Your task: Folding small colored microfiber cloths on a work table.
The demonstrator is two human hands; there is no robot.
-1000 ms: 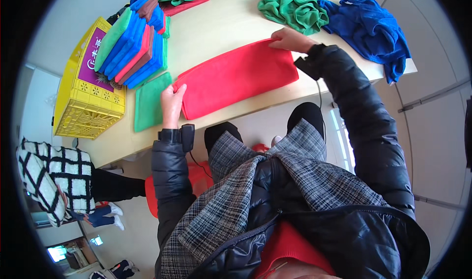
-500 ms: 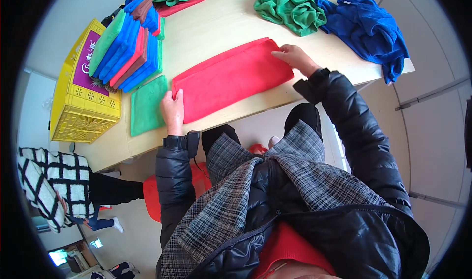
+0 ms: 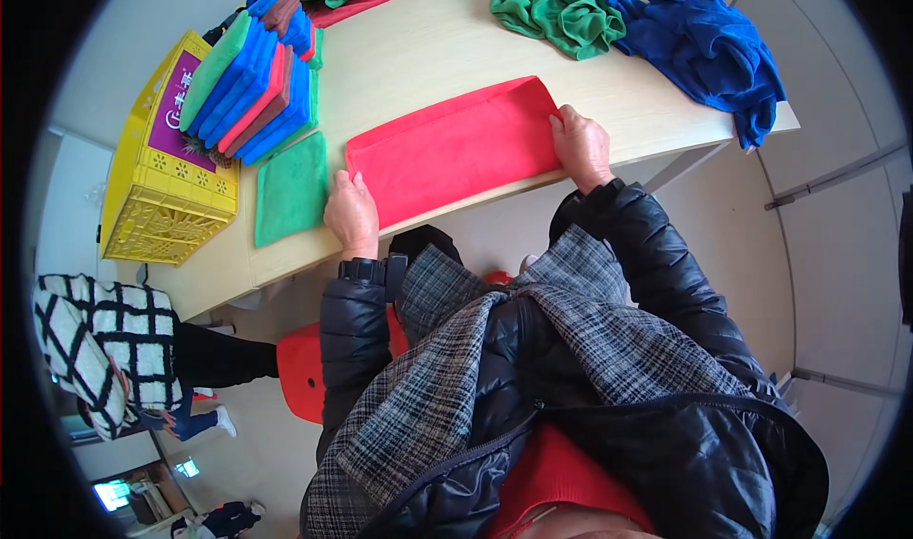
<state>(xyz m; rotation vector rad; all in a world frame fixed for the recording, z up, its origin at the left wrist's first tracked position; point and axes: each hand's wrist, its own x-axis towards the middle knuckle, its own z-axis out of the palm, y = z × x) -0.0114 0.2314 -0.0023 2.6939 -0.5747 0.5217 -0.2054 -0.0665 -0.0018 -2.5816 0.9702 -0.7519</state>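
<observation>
A red towel [image 3: 458, 151], folded into a long strip, lies near the front edge of the table. Its left end is pinched by my left hand [image 3: 353, 218], with the fingers closed at the front corner. At the other end, the right edge of the towel sits between the thumb and fingers of my right hand [image 3: 581, 146]. Just left of the towel lies a flat, folded green cloth [image 3: 291, 192], close to my left hand but apart from it.
A tall stack of folded cloths [image 3: 252, 97] leans by a yellow crate [image 3: 176, 218] on the left. Crumpled green cloth [image 3: 561, 14] and blue cloth [image 3: 699, 49] lie at the back right of the pale table [image 3: 418, 49]. A person [image 3: 124, 339] and a red stool [image 3: 302, 373] are lower left.
My right hand has moved down to the towel's right edge, near the front. My left hand has shifted slightly right, and the towel's front edge is drawn back from the near side.
</observation>
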